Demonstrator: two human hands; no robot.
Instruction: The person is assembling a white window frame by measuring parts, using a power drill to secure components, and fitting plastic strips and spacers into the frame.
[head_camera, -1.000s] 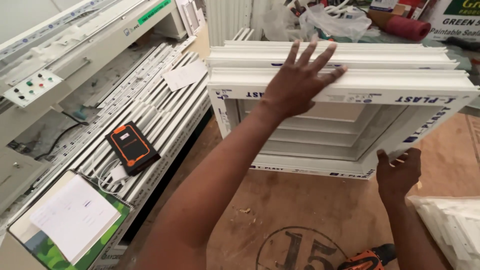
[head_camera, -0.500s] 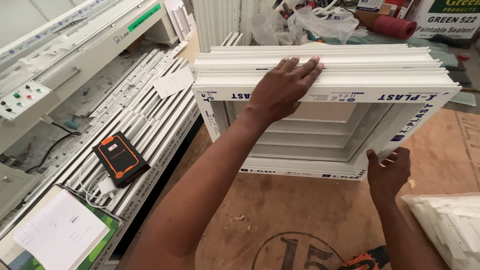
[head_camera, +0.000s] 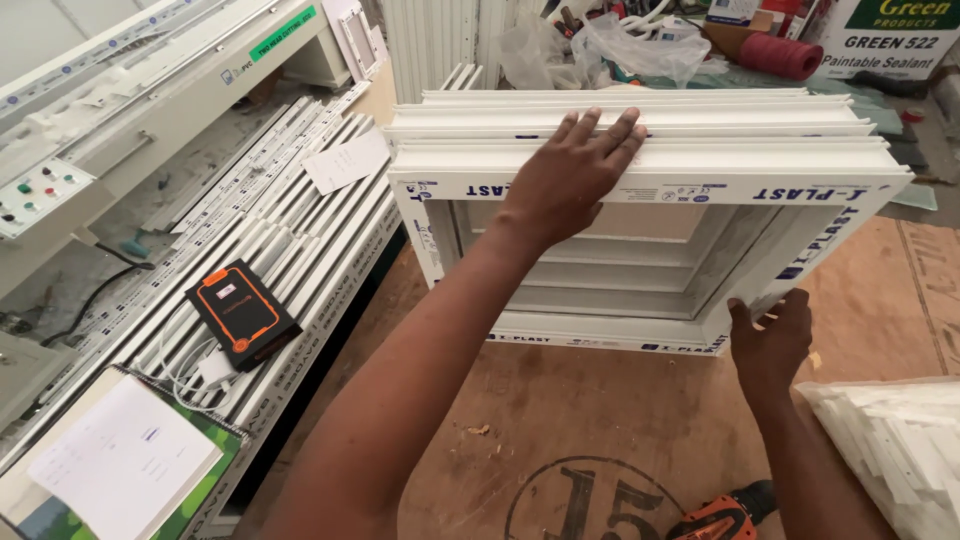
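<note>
Workshop surroundings fill the view, with a brown board counter (head_camera: 620, 420) in the middle and much white plastic material around it. On the far left stands a long white cutting machine (head_camera: 150, 90) with a small control panel (head_camera: 40, 195). Beside it lie many white profile bars (head_camera: 290, 210) in a row, and on them rest a black and orange phone (head_camera: 242, 315), a sheet of paper (head_camera: 345, 160) and, nearer, a green pad with a white sheet (head_camera: 120, 465).

In the centre stands the white window frame (head_camera: 650, 190), upright on the counter and leaning slightly, with more profile pieces stacked behind its top. The left hand (head_camera: 570, 175) lies flat and open on the top rail, fingers spread over the edge, pressing but not closed around it. The right hand (head_camera: 768, 340) is at the lower right corner of the frame, its fingers curled against the slanted edge; how tightly it holds I cannot tell.

I judge the frame to be stiff and rather light for its size, hollow plastic with smooth, somewhat slippery faces. The welded corners and outer rails look like the safest places to hold; the thin inner lips could mark or chip.

At the bottom right lie an orange drill (head_camera: 725, 515) and a pile of white strips (head_camera: 890, 450).
</note>
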